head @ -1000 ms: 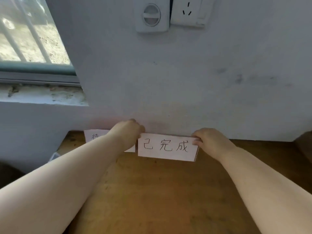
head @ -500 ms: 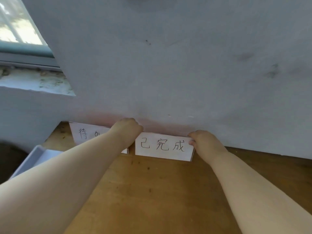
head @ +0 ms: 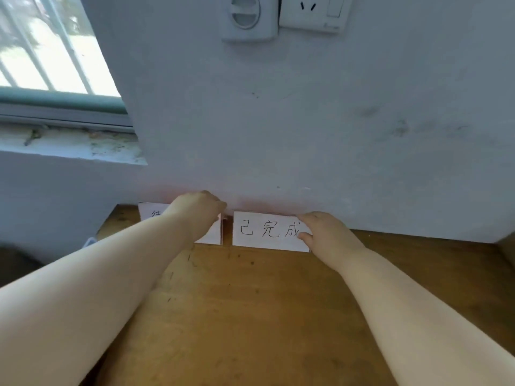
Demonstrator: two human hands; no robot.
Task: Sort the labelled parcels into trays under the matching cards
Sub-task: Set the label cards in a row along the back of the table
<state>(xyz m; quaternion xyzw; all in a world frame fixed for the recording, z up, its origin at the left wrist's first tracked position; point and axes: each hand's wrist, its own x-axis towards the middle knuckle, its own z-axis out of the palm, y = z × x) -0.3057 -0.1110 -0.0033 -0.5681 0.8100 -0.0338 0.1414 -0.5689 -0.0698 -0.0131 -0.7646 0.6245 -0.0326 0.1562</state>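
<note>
Cards, not parcels, were what the moment was about: two white ones stood upright on the bench (head: 250, 316), backs to the wall (head: 306, 135), with a narrow gap between them. Along the foot of the wall, the left card (head: 212, 237) sat toward the window end and the right card (head: 267, 231), with three handwritten characters, sat beside it toward the socket end.

The left hand (head: 199, 210) covered most of the left card, its fingers curled over the top edge by the wall. How they lay behind the card could not be seen. The right hand (head: 326, 232) pinched the right card's far end, thumb pressed on the front face and the other fingers wrapped round the edge.

Both cards leaned against the wall probably so that they would stand and face the person, each marking a place for a tray in front of it. The two hands seemed to be squaring them and setting their spacing.

Counted: two cards, two hands, no parcels in view. One pale corner (head: 90, 242) showed off the bench's edge, well out from the wall, and may have been a tray, though too little showed to be sure. High on the wall were one round fitting (head: 246, 15) and one socket plate (head: 315, 9). Sorting had likely not begun.
</note>
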